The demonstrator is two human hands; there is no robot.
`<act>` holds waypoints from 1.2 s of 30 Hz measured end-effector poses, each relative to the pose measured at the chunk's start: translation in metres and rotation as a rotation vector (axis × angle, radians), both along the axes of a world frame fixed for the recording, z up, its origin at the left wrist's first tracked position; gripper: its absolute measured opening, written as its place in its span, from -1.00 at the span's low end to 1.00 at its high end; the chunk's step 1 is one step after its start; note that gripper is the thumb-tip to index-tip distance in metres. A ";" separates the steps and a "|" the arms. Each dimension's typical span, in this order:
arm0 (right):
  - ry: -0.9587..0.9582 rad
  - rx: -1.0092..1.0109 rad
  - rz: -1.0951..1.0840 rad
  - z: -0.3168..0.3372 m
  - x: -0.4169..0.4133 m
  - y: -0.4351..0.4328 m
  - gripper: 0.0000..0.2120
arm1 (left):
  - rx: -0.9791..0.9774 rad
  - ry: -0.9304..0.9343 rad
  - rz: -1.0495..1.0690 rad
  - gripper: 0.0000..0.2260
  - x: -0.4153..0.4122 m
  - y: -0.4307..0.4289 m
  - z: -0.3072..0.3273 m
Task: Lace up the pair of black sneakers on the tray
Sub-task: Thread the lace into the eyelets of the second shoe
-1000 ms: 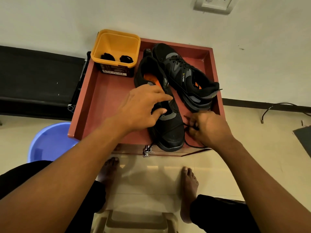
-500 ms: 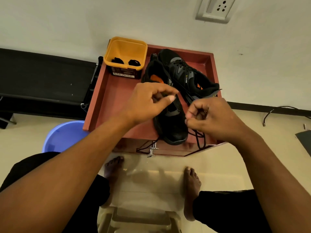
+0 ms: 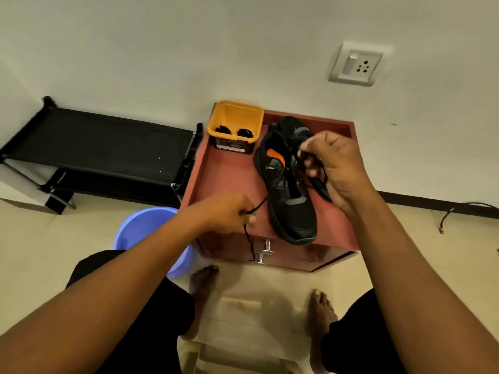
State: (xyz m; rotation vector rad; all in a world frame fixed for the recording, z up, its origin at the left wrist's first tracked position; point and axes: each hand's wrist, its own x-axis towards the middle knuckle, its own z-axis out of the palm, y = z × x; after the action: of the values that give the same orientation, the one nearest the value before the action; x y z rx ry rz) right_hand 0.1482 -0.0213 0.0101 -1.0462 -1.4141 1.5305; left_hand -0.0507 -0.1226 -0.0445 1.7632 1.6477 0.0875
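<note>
A black sneaker with an orange insole lies toe toward me on the red-brown tray. The second black sneaker lies behind it, mostly hidden by my right hand. My left hand pinches one end of a black lace left of the near sneaker; the lace hangs down over the tray's front edge. My right hand is raised over the sneaker's right side and grips a bunch of the black lace in its curled fingers.
A yellow tub holding two black lace bundles stands at the tray's back left. A black rack is left of the tray, a blue bucket is on the floor, and my bare feet are below the tray. A wall socket is above.
My left hand moved left and down off the sneaker, drawing a lace end out. My right hand rose up and back with its bunch of lace. The camera tilted up.
</note>
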 end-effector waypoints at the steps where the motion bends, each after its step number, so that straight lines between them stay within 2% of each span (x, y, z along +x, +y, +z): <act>1: -0.101 0.009 0.093 -0.005 -0.002 -0.004 -0.88 | 0.020 0.029 0.030 -0.71 -0.007 -0.003 0.007; 3: -0.293 0.022 0.289 -0.016 -0.014 -0.017 -0.94 | 0.088 -0.081 0.151 -0.80 -0.020 -0.009 0.026; 5: -0.416 0.027 0.450 -0.024 -0.032 -0.032 -0.82 | 0.157 -0.266 0.270 -0.83 -0.031 -0.016 0.049; 8: -0.448 0.060 0.635 -0.022 -0.066 -0.052 -0.71 | 0.251 -0.443 0.359 -0.83 -0.048 -0.031 0.075; 12: -0.490 0.198 0.706 -0.002 -0.117 -0.070 -0.97 | 0.481 -0.548 0.561 -0.82 -0.078 -0.063 0.082; 15: -0.443 0.219 0.722 0.016 -0.154 -0.078 -0.91 | 0.643 -0.619 0.747 -0.85 -0.108 -0.091 0.078; 17: -0.401 0.218 0.726 0.026 -0.177 -0.080 -0.92 | 0.619 -0.721 0.820 -0.78 -0.131 -0.109 0.071; 20: -0.353 0.202 0.733 0.037 -0.209 -0.084 -0.89 | 0.436 -0.817 0.789 -0.58 -0.161 -0.133 0.057; 22: -0.316 0.196 0.730 0.039 -0.227 -0.087 -0.92 | 0.315 -0.751 0.726 -0.58 -0.171 -0.138 0.046; 26: -0.341 0.212 0.705 0.021 -0.257 -0.091 -0.93 | 0.273 -0.543 0.736 -0.83 -0.189 -0.133 0.011; 32: -0.762 0.424 0.819 -0.056 -0.300 -0.097 -0.90 | 0.169 -0.239 0.865 -0.93 -0.224 -0.127 -0.053; 36: -0.916 0.384 0.881 -0.116 -0.319 -0.105 -0.88 | 0.058 -0.132 0.859 -0.92 -0.235 -0.135 -0.084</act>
State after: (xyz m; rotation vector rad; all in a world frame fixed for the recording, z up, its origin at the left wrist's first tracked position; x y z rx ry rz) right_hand -0.1713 -0.1259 -0.1055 -0.9511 -2.9641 1.2153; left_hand -0.2859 -0.2579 -0.1280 0.9450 2.1930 0.6281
